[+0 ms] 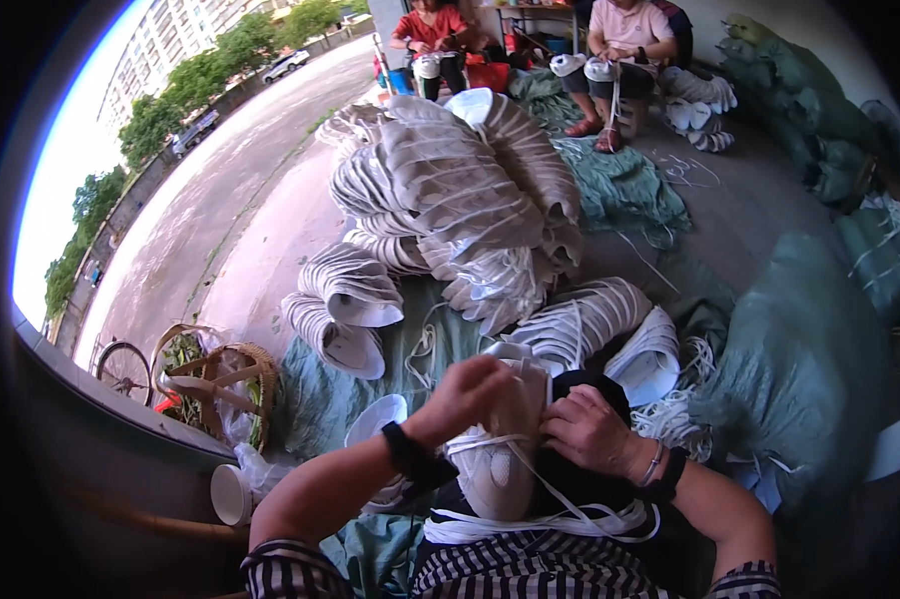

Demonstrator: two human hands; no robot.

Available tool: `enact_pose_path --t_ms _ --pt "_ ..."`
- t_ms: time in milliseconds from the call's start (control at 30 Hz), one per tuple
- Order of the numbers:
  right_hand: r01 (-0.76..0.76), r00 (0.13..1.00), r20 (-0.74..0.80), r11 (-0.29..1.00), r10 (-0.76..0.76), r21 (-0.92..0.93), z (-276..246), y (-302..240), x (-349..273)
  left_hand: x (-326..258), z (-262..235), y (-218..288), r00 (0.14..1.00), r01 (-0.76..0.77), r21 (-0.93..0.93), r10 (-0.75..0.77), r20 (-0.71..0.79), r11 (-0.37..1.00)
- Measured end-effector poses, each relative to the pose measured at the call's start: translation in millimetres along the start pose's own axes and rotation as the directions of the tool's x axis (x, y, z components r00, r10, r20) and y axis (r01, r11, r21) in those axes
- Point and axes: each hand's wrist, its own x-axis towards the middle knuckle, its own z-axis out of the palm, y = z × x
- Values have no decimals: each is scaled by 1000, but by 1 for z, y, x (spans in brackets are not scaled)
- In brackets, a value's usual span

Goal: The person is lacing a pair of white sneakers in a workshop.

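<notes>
A white shoe upper [498,484] rests on my lap, its toe toward me. White shoelace [500,440] crosses its front, and one long end trails down to the right. Over the upper's opening is my left hand [478,397], fingers closed in a pinch; what they hold is too blurred to make out. At the right side of the upper my right hand [592,429] has its fingers curled and closed on the edge. A bundle of loose white laces [550,524] lies across my lap, below the toe.
Beyond my hands rises a big heap of stacked white shoe uppers [440,180]. Green sacks [784,349] stand at the right, near tangled laces [674,419]. At the left are a woven basket [255,384] and a white tub [232,495]. Two seated people [624,40] handle shoes at the back.
</notes>
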Motion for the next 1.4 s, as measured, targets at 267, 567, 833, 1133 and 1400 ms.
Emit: enact_pose_path --t_ms 267,567,833,1133,1400 --pt "-392 905 138 666 402 635 31 -44 47 -24 17 8 870 -374 536 486 -80 757" --pt "-312 397 342 -226 851 923 -55 56 -54 -63 -205 -20 368 -86 98 123 -922 991" --pt "83 -169 -155 171 973 982 -217 188 -372 -229 -450 -101 -38 -443 -258 -305 -951 859" --pt "-522 467 414 -134 781 842 -78 43 -52 -70 -113 1 894 -17 -125 -41 -446 992" --pt "-187 806 581 981 118 59 -7 -59 -11 -24 30 36 783 -571 766 479 398 296"
